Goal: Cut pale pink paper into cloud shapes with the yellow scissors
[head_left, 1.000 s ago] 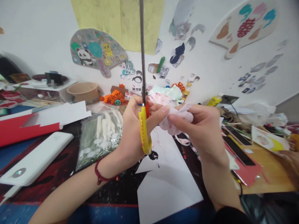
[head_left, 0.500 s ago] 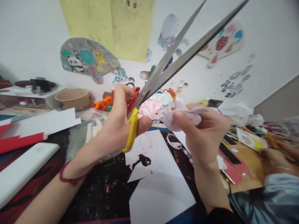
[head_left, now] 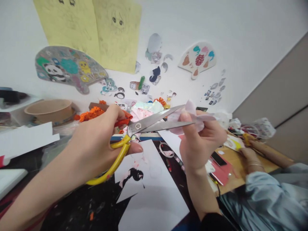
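My left hand (head_left: pixel 101 141) is closed around the scissors (head_left: pixel 138 126), which have one red and one yellow handle. Their blades stand apart and point right, with the tips at the piece of thin, pale pinkish paper (head_left: pixel 176 120). Pinched between the thumb and fingers of my right hand (head_left: pixel 202 141), that paper has curled edges. Below both hands lies a white sheet (head_left: pixel 154 192) with a cut edge and a black and pink figure (head_left: pixel 134 176) on it. Crumpled pink and mint paper (head_left: pixel 141 110) sits behind the scissors.
A brown round container (head_left: pixel 50 110) and orange frilly material (head_left: pixel 92 114) stand at the back left. A white box-like object (head_left: pixel 12 181) is at the left edge. On the right, another person's hands (head_left: pixel 251 157) work above a wooden surface (head_left: pixel 267 165). The wall carries paper cutouts.
The scissors have swung down from pointing up and right, bringing their blades to the paper in my right hand. The view has turned rightward.
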{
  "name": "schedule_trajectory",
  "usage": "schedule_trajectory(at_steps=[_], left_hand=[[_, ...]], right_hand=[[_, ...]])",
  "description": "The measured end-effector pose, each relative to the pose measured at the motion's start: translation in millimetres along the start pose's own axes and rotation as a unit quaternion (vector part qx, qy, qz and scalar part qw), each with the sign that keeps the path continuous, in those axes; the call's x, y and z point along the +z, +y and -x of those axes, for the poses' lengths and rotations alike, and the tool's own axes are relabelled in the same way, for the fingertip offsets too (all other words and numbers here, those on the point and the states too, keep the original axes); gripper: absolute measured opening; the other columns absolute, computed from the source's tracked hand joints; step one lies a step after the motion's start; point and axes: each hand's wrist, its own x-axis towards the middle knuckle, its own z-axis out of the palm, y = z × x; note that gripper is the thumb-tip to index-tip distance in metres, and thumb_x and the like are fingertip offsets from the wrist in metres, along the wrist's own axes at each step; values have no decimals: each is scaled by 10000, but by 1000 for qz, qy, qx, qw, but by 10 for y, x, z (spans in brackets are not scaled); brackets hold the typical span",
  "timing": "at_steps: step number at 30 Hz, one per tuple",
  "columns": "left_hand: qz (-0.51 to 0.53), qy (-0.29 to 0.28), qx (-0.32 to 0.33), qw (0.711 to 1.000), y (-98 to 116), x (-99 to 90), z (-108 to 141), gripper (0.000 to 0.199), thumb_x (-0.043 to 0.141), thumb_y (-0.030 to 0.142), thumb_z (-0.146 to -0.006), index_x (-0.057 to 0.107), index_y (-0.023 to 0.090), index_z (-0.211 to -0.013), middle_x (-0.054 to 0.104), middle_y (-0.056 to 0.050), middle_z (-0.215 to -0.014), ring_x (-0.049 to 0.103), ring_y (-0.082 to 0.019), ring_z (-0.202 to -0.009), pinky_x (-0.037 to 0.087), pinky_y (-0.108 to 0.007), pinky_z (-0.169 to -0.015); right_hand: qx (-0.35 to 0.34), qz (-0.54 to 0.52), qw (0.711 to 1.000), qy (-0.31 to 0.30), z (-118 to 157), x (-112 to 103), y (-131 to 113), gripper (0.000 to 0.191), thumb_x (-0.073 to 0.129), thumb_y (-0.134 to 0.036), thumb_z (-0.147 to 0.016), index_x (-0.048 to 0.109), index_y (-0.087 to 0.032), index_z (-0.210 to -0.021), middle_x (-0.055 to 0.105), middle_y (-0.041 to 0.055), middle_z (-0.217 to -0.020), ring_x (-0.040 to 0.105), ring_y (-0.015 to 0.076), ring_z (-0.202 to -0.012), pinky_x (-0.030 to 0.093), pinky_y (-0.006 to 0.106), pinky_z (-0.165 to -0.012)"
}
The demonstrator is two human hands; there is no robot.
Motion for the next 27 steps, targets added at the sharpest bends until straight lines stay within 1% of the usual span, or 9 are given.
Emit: schedule_trajectory(at_steps=[3, 7, 9, 12, 16, 19, 21, 24, 27], left_hand=[[-18, 9, 9, 1000, -11, 3, 4, 626, 780, 706, -589, 496, 234, -884, 531, 17, -650, 455, -164, -541, 267, -254, -545], [-62, 17, 26, 998, 20, 4, 24, 657, 743, 747, -596, 483, 225, -898, 530, 14, -655, 472, -167, -542, 277, -246, -527], [-92, 6, 19, 996, 54, -4, 33, 619, 708, 726, -665, 467, 225, -936, 529, 21, -672, 478, -161, -552, 288, -244, -546], [-125, -31, 2, 992, 96, -18, 36, 480, 641, 616, -790, 427, 229, -977, 545, 24, -701, 518, -163, -584, 318, -248, -576], [-135, -41, -8, 990, 105, -16, 27, 416, 610, 566, -793, 390, 239, -926, 553, 20, -672, 550, -191, -582, 314, -265, -546], [-148, -58, -23, 987, 119, -22, 24, 410, 618, 543, -778, 393, 237, -931, 566, 9, -697, 564, -200, -589, 324, -271, -551], [-154, -61, -31, 986, 141, -48, 22, 410, 620, 533, -788, 401, 230, -956, 592, -12, -775, 590, -208, -651, 350, -275, -587], [-159, -32, -39, 986, 155, -119, 15, 449, 613, 553, -807, 411, 216, -1024, 613, -48, -898, 604, -230, -747, 374, -291, -637], [-167, -26, -61, 984, 115, -200, 13, 500, 628, 615, -762, 426, 232, -1010, 604, -12, -818, 588, -215, -685, 354, -275, -597]], right_hand=[[-19, 12, 1000, -1, 11, 13, 2, 112, 698, -226, -828, 653, -232, -725, 549, -49, -572, 474, 109, -535, 381, 282, -522], [-52, 15, 998, -36, 33, 35, -8, 154, 678, -165, -835, 639, -218, -697, 536, -51, -576, 460, 92, -550, 394, 274, -543], [-66, 24, 996, -47, 52, 54, 2, 142, 694, -168, -823, 643, -207, -696, 520, -57, -576, 460, 82, -551, 404, 266, -544], [-88, 36, 995, -38, 94, 96, 40, 156, 712, -201, -810, 634, -193, -675, 467, -70, -552, 423, 66, -527, 379, 249, -507], [-74, 20, 997, -29, 166, 152, 86, 291, 731, -252, -796, 551, -190, -576, 387, -71, -515, 353, 66, -514, 327, 257, -485], [-57, 11, 998, -29, 202, 174, 90, 303, 749, -255, -781, 551, -192, -560, 398, -69, -503, 382, 73, -505, 371, 272, -511], [-49, 8, 998, -33, 199, 173, 83, 305, 741, -255, -790, 553, -197, -557, 418, -69, -496, 406, 77, -502, 395, 276, -522], [-41, -1, 998, -37, 153, 153, 80, 288, 713, -237, -813, 552, -199, -578, 456, -64, -524, 421, 73, -517, 382, 256, -509], [-12, -15, 999, -38, 78, 126, 108, 261, 717, -207, -807, 568, -185, -593, 466, -61, -543, 413, 63, -528, 366, 241, -505]])
